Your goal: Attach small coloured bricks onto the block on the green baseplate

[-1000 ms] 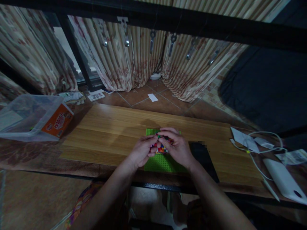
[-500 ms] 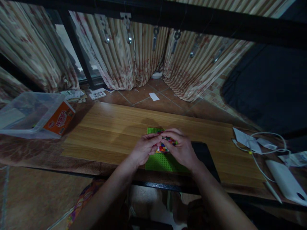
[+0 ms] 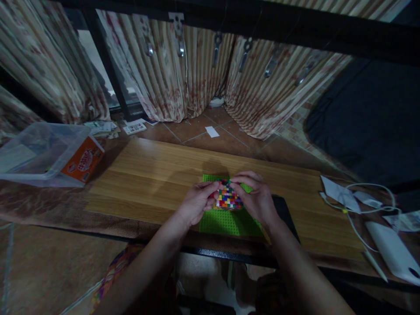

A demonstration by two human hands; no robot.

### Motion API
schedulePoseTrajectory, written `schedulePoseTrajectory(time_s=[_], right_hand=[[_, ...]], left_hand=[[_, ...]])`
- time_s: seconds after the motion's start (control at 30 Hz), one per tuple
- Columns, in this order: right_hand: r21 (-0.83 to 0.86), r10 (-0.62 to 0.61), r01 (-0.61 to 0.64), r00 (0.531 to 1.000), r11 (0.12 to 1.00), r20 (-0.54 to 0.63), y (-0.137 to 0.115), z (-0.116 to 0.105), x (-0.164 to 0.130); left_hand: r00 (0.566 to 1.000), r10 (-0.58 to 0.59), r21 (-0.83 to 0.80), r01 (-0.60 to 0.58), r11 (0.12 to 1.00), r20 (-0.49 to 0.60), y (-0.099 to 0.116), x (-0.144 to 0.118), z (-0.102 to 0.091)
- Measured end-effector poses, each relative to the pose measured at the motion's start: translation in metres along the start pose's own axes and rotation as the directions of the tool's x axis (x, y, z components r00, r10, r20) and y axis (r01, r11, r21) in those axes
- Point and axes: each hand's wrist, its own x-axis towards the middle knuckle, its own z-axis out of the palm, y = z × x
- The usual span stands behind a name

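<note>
A multicoloured block of small toy building bricks (image 3: pixel 228 200) stands on a green studded baseplate (image 3: pixel 229 223) in front of me. My left hand (image 3: pixel 198 202) is closed at the left side of the brick block, its thumb and fingertips against the upper left edge. On the other side, my right hand (image 3: pixel 256 196) is closed in a pinch close to the block's upper right edge. Whatever is between the right fingertips is too small to make out. The fingers hide parts of the block's top and sides.
The plate rests on a wooden board (image 3: pixel 157 175), partly beside a dark flat object (image 3: pixel 285 214). A clear plastic bin (image 3: pixel 49 148) with an orange label stands at the left. A white cable (image 3: pixel 354 234), papers (image 3: pixel 339 194) and a white device (image 3: pixel 390 249) lie at the right.
My right hand has shifted right and away from my left, so more of the brick block's face shows. My left hand stays almost in place. The view has tilted slightly.
</note>
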Motion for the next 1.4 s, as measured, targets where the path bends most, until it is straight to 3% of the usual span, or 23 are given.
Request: schedulePoseTrajectory(time_s=[0.07, 0.2, 0.43, 0.63, 0.8, 0.9, 1.0, 1.13, 1.23, 1.33, 1.4], right_hand=[[-0.022, 0.045, -0.046, 0.998, 0.999, -0.034, 0.011, 0.003, 0.0], [0.018, 0.133, -0.133, 0.991, 0.991, 0.003, 0.023, 0.009, -0.001], [0.215, 0.269, -0.265, 0.963, 0.94, 0.013, 0.027, 0.018, 0.001], [0.49, 0.445, -0.427, 0.892, 0.76, 0.086, 0.024, 0.026, 0.003], [0.6, 0.582, -0.561, 0.792, 0.571, 0.187, 0.018, 0.028, 0.004], [0.657, 0.619, -0.59, 0.75, 0.469, 0.232, 0.016, 0.029, 0.005], [0.69, 0.625, -0.589, 0.739, 0.42, 0.251, 0.015, 0.03, 0.005], [0.699, 0.599, -0.57, 0.76, 0.432, 0.25, 0.018, 0.032, 0.003], [0.673, 0.582, -0.566, 0.777, 0.476, 0.241, 0.024, 0.031, 0.001], [0.576, 0.509, -0.47, 0.854, 0.669, 0.107, 0.024, 0.026, 0.002], [0.494, 0.43, -0.372, 0.903, 0.786, -0.003, 0.016, 0.02, 0.004]], left_hand=[[0.999, 0.033, -0.008, -0.034, 0.999, -0.04, 0.002, 0.001, -0.002], [0.992, 0.062, -0.022, -0.065, 0.998, -0.106, 0.005, 0.001, -0.005], [0.994, 0.048, -0.022, -0.051, 0.998, -0.093, 0.004, 0.0, -0.005], [0.995, 0.047, -0.029, -0.05, 0.998, -0.093, 0.003, -0.001, -0.006], [0.996, 0.037, -0.031, -0.04, 0.999, -0.087, 0.003, -0.001, -0.005], [0.997, 0.03, -0.034, -0.032, 0.999, -0.075, 0.002, -0.001, -0.005], [0.997, 0.034, -0.047, -0.037, 0.998, -0.068, 0.001, -0.001, -0.004], [0.996, 0.008, -0.102, -0.017, 0.995, -0.087, 0.003, -0.001, -0.001], [0.995, -0.06, -0.23, 0.039, 0.972, -0.083, 0.007, -0.001, -0.001], [0.99, -0.14, -0.438, 0.117, 0.891, -0.021, 0.009, 0.0, -0.001], [0.99, -0.142, -0.552, 0.105, 0.827, -0.024, 0.01, 0.001, -0.001]])
